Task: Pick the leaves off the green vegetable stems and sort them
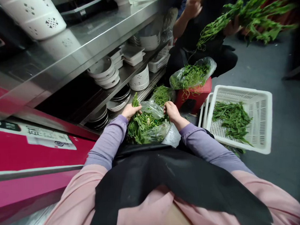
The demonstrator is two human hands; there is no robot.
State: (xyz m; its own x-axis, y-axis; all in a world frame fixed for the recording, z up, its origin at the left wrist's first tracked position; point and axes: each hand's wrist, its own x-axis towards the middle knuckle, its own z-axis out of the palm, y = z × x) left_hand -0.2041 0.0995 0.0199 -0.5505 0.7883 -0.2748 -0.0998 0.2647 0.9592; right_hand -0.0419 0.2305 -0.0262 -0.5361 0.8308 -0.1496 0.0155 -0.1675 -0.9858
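Note:
My left hand is wrapped round a bunch of leafy greens, whose stems stick up above the thumb. To its right, my right hand is closed at the edge of a clear plastic bag; what its fingers pinch is too small to make out. The open bag lies in front of my black apron with more cut greens in it. Behind it sits a second bag of thin green stems.
At the right, a white basket holds loose leaves. A red stool bears another bag of greens. Beyond it a person holds a large green bunch. Steel shelves with stacked white bowls run along the left.

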